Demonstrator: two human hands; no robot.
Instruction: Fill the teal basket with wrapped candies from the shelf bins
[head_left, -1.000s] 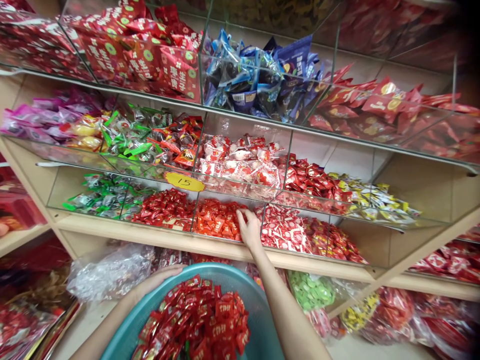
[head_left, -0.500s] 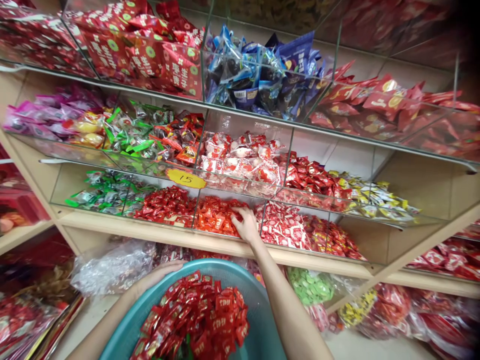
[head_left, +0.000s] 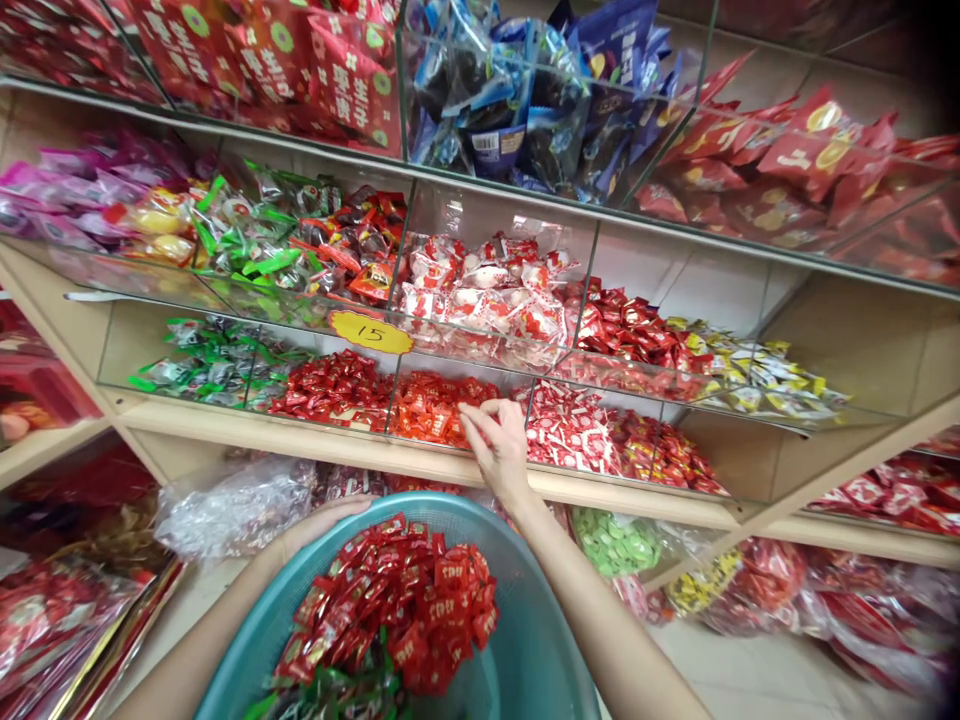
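Observation:
My left hand [head_left: 326, 517] is wrapped over the left rim of a teal plastic basin [head_left: 536, 600], gripping it. In the basin lies a heap of red-wrapped candies [head_left: 405, 600], with green-wrapped candies [head_left: 337, 692] toward the near side. My right hand [head_left: 498, 448] hovers at the front of a low clear compartment of orange-red wrapped candies [head_left: 427, 405]. Its fingers are slightly bent and apart, and I see no candy between them. To its right are red-and-white candies [head_left: 574, 425]; dark red candies [head_left: 334, 390] fill the compartment on the left.
Clear-fronted shelves of wrapped sweets rise ahead, with a yellow "15" price tag [head_left: 371, 332] on one edge. A wooden ledge [head_left: 300, 435] runs below the compartments. Under it sit a crumpled clear plastic bag [head_left: 232, 515] and a bag of green sweets [head_left: 615, 540].
My right hand has drawn back slightly from the orange-red candies toward the compartment's front. The view has shifted, showing more of the basin's green candies. My left hand stays on the rim.

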